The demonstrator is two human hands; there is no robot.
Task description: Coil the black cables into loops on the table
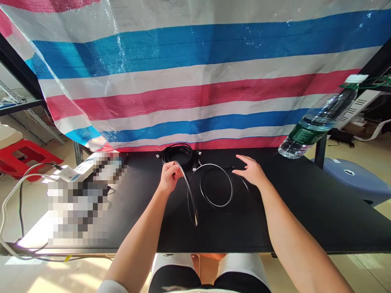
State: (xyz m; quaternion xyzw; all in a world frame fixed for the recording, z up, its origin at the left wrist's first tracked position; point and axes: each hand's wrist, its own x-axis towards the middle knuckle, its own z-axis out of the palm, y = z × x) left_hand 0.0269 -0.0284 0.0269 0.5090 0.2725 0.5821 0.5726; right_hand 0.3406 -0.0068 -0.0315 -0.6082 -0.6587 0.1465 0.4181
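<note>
My left hand (169, 176) is closed on a black cable (192, 199), holding up a loop that hangs down to the black table (305, 203). The rest of this cable lies in a round loop (215, 185) on the table between my hands. My right hand (250, 170) rests flat with fingers spread, touching the far right part of the loop near its plug. A coiled bundle of black cables (177, 154) with white plugs lies just beyond my left hand, by the striped tarp.
A red, white and blue striped tarp (195, 81) hangs behind the table. A clear water bottle (320, 120) stands at the back right. A white power strip (73, 173) and cords sit left. A red stool (24, 156) and a blue stool (354, 177) flank the table.
</note>
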